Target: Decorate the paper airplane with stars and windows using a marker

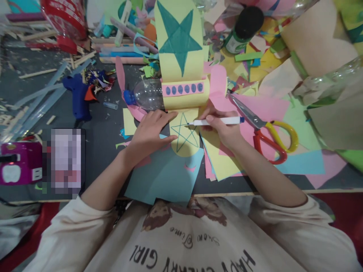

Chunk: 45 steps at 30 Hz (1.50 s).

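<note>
My right hand (217, 122) is closed on a white marker (231, 120) with a blue end. The marker's tip touches a yellow paper flap (185, 115), on which a star is drawn in thin outline. My left hand (154, 130) lies with fingers spread at the flap's left edge, thumb and fingertips on the paper. Just beyond is a clear plastic bottle (147, 94) with a blue cap, wrapped in yellow paper with a pink strip of blue dots (184, 89). Above it stretches a yellow flap bearing a filled green star (180, 41). Blue paper (164, 173) lies beneath the outlined star.
Scissors (256, 122) with red and yellow handles lie right of my right hand. At the left are a blue glue gun (78, 96), a phone (68, 158) and a purple box (21, 162). A black-capped jar (244, 30) and paper scraps fill the back right.
</note>
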Each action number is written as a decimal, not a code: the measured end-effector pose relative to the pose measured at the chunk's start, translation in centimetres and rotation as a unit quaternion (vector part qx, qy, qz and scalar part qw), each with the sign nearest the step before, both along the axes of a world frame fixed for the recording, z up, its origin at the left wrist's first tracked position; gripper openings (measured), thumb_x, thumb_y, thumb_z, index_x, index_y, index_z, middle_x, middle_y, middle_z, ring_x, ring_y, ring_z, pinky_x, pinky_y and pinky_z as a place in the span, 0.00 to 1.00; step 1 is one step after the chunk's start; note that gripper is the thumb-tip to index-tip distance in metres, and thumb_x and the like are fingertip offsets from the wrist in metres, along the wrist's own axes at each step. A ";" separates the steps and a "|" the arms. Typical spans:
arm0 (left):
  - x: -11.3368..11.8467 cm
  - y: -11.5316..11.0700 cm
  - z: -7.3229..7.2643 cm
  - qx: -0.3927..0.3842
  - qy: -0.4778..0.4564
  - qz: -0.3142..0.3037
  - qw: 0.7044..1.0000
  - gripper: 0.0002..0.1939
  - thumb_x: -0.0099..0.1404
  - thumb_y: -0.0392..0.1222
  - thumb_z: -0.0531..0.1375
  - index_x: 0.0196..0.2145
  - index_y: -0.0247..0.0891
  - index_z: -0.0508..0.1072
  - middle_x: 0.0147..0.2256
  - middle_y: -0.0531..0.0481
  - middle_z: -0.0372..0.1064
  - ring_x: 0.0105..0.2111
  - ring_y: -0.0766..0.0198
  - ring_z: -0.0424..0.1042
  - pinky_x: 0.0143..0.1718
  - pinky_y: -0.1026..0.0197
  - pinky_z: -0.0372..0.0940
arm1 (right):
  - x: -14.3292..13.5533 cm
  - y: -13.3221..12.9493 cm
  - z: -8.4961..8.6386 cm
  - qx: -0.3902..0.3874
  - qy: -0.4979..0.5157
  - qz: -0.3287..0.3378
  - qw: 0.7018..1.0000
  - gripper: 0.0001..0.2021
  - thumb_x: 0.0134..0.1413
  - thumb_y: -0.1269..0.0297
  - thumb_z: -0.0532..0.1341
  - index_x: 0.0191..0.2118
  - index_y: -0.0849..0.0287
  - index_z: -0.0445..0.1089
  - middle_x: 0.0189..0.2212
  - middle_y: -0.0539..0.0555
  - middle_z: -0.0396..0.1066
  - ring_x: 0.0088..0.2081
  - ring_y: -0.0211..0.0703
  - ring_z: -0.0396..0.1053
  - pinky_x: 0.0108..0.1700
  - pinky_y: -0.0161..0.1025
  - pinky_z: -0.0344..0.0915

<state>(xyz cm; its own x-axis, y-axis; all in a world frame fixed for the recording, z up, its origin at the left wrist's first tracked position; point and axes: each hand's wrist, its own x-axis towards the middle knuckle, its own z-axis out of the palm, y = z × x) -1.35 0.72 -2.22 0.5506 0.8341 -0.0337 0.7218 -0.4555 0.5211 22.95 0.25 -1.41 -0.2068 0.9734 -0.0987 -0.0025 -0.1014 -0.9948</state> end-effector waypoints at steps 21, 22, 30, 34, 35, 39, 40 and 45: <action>-0.1 0.0 0.1 0.025 -0.038 -0.017 0.999 0.39 0.73 0.67 0.52 0.66 0.31 0.67 0.49 0.39 0.72 0.48 0.51 0.69 0.54 0.53 0.63 | -0.4 -0.2 -0.5 -0.032 -0.022 -0.024 0.999 0.17 0.48 0.47 0.73 0.35 0.53 0.73 0.35 0.52 0.76 0.39 0.44 0.76 0.43 0.42 0.74; -0.1 0.0 0.1 0.022 -0.038 -0.016 0.999 0.41 0.72 0.69 0.50 0.66 0.32 0.66 0.49 0.39 0.72 0.48 0.51 0.69 0.54 0.53 0.63 | -0.4 -0.3 -0.3 -0.031 -0.029 -0.022 0.999 0.16 0.48 0.48 0.73 0.34 0.53 0.74 0.34 0.52 0.76 0.38 0.44 0.75 0.42 0.43 0.74; -0.1 0.1 0.2 0.001 -0.024 -0.011 1.000 0.49 0.68 0.78 0.44 0.67 0.33 0.66 0.48 0.40 0.71 0.47 0.50 0.68 0.54 0.53 0.62 | -0.4 -0.3 0.5 -0.025 -0.062 0.011 0.998 0.13 0.49 0.51 0.72 0.31 0.55 0.76 0.28 0.53 0.76 0.33 0.45 0.75 0.38 0.44 0.74; -0.1 0.1 0.0 0.009 -0.028 -0.012 1.000 0.47 0.70 0.75 0.45 0.68 0.34 0.65 0.49 0.40 0.70 0.48 0.50 0.67 0.55 0.52 0.62 | -0.4 -0.2 -0.1 -0.008 -0.045 -0.036 0.998 0.12 0.49 0.52 0.72 0.33 0.54 0.76 0.36 0.53 0.78 0.41 0.46 0.77 0.47 0.46 0.74; -0.1 0.1 0.0 0.011 -0.029 -0.011 0.999 0.47 0.70 0.75 0.44 0.68 0.34 0.65 0.49 0.39 0.70 0.48 0.50 0.67 0.55 0.52 0.62 | -0.4 -0.2 -0.1 -0.008 -0.044 -0.038 0.998 0.12 0.49 0.52 0.73 0.33 0.54 0.76 0.37 0.53 0.78 0.42 0.46 0.77 0.48 0.46 0.74; -0.1 0.0 0.0 0.006 -0.024 -0.010 1.000 0.51 0.67 0.79 0.43 0.68 0.34 0.65 0.49 0.39 0.71 0.48 0.49 0.67 0.54 0.52 0.62 | -0.2 -0.3 0.2 -0.028 -0.060 0.006 0.998 0.14 0.50 0.50 0.72 0.33 0.54 0.76 0.32 0.53 0.78 0.36 0.45 0.76 0.40 0.44 0.74; -0.1 0.0 0.0 0.004 -0.022 -0.011 1.000 0.51 0.66 0.79 0.43 0.68 0.34 0.65 0.50 0.39 0.71 0.48 0.49 0.67 0.54 0.52 0.62 | -0.1 -0.3 0.4 -0.030 -0.062 0.020 0.997 0.14 0.50 0.49 0.72 0.32 0.55 0.76 0.31 0.53 0.77 0.34 0.45 0.75 0.38 0.43 0.74; -0.1 0.1 0.0 -0.002 -0.013 -0.013 1.000 0.51 0.67 0.79 0.42 0.68 0.35 0.64 0.50 0.40 0.70 0.48 0.50 0.68 0.54 0.53 0.62 | -0.1 -0.3 0.9 -0.032 -0.069 0.042 0.996 0.16 0.48 0.47 0.73 0.30 0.55 0.77 0.32 0.55 0.79 0.35 0.46 0.76 0.37 0.43 0.74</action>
